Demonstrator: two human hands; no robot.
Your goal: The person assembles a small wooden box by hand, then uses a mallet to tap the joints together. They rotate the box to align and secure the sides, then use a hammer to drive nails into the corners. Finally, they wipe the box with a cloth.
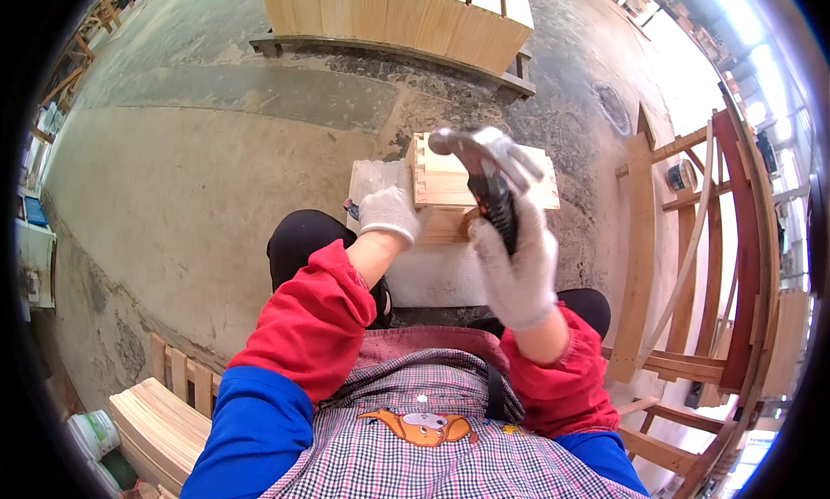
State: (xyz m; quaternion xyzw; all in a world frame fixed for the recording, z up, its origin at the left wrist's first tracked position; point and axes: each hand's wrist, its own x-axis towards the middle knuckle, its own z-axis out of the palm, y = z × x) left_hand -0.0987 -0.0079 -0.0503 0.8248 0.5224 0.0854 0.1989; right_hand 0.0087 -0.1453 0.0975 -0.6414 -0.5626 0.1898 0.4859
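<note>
Hammer raised over a small wooden box on the work block.

The right hand (517,265) is clenched around a hammer (484,175); the left hand (389,212) presses the wooden box (445,181) at its left edge, on the white block (432,274), with open concrete floor (199,153) to the left.

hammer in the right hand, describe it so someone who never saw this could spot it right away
Start at the person's lap, where a small pale wooden box with finger-jointed corners rests on a white block. The gloved left hand steadies the box's left side. Raised just above it, in the gloved right hand, is the hammer: the only metal thing there, with a black grip and a shiny grey head.
</note>
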